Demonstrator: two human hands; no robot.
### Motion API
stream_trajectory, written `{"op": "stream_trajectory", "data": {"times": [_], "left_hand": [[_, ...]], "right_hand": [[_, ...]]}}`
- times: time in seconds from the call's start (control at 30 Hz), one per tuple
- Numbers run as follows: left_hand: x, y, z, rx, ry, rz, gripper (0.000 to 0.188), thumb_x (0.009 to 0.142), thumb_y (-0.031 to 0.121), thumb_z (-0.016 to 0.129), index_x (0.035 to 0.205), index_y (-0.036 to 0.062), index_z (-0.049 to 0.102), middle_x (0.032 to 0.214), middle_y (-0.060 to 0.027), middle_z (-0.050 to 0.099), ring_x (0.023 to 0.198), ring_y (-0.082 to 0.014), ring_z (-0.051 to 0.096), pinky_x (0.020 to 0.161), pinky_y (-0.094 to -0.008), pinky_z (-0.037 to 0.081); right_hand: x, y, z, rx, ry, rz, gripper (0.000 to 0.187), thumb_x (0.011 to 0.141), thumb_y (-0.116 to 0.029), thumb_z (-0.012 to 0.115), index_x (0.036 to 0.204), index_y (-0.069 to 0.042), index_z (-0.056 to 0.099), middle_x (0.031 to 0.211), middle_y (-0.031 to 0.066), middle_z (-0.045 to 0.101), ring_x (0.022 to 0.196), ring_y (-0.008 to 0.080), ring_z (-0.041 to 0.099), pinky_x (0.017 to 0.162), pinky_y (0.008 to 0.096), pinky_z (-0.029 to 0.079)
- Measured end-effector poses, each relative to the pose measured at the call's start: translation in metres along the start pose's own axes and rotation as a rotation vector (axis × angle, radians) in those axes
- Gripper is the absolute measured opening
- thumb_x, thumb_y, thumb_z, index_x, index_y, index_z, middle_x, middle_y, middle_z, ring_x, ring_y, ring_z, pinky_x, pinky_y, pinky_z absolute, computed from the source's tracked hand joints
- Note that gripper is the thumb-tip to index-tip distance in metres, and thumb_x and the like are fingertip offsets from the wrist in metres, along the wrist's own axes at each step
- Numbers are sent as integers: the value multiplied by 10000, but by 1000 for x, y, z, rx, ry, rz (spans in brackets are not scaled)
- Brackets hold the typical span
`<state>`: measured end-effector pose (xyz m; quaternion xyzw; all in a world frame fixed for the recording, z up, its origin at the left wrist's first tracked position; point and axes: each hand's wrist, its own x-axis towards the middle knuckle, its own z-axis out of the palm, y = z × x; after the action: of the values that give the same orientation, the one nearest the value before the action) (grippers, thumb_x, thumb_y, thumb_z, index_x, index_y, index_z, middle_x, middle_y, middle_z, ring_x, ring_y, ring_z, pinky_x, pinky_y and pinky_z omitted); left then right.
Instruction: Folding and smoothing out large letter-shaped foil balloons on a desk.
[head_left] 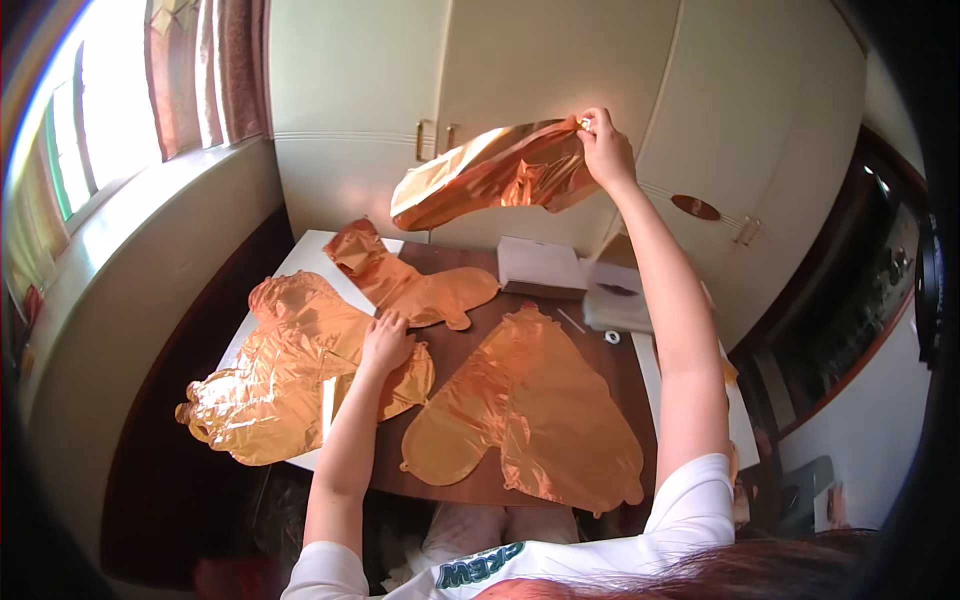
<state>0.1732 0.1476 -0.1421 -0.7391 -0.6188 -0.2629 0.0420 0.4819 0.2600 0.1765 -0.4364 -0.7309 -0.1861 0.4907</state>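
Your right hand [608, 152] pinches one limp, copper-coloured foil balloon [480, 180], raised left of its fingertips, while three flat, apparently uninflated copper-coloured foil shapes [570, 410] lie around your left hand [387, 345], whose grip cannot be determined.

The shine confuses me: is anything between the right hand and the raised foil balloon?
Nothing visible: the right hand grips the coppery foil balloon by one end. A whitish spot there cannot be identified.

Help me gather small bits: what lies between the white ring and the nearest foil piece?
In the head view, a thin white stick lies between the ring and foil piece.
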Motion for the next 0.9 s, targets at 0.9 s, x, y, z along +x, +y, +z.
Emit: {"op": "stream_trajectory", "data": {"times": [0.9], "left_hand": [[-41, 226, 4, -1961, -1130, -793, 483, 909, 428, 479, 1135, 2, 456, 1009, -139, 583, 947, -252, 590, 858, -391, 483]], "right_hand": [[-336, -78, -155, -329, -342, -502, 169, 734, -109, 613, 889, -42, 614, 830, 36, 636, 617, 114, 572, 525, 240, 449]]}}
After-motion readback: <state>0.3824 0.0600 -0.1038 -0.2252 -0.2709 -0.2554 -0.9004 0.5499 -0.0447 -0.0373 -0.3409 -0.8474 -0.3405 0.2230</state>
